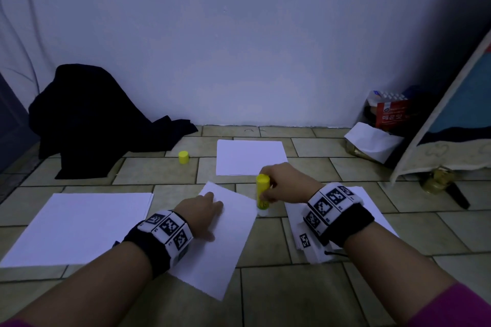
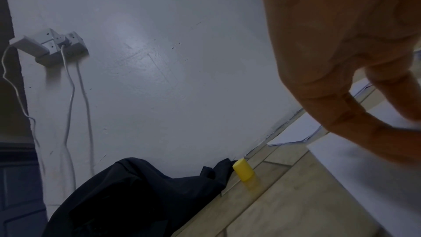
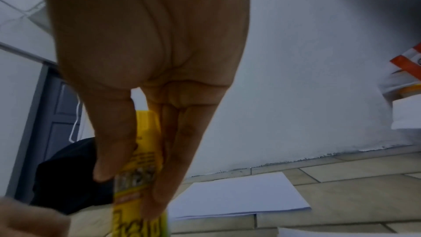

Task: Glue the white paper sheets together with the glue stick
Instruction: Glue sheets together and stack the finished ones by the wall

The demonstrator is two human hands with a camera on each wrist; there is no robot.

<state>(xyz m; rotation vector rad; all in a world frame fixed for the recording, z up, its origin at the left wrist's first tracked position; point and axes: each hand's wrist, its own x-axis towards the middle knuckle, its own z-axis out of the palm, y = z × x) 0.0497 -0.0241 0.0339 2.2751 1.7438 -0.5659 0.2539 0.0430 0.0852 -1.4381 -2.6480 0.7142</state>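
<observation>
Left hand (image 1: 202, 207) lies spread flat on the tilted white paper sheet (image 1: 225, 247), pinning it to the floor. Right hand (image 1: 284, 184) pinches the uncapped yellow glue stick (image 1: 262, 194) upright, tip at the sheet's right edge, presumably to lay glue there.

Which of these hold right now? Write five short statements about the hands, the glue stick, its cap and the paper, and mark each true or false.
1. The right hand holds the glue stick upright, tip down. True.
2. The glue stick's tip is at the right edge of the tilted sheet. True.
3. The yellow cap is on the glue stick. False: it stands on the floor near the black cloth.
4. The left hand lifts the sheet off the floor. False: it rests on the sheet, which lies flat.
5. A paper stack lies near the wall. True.
</observation>
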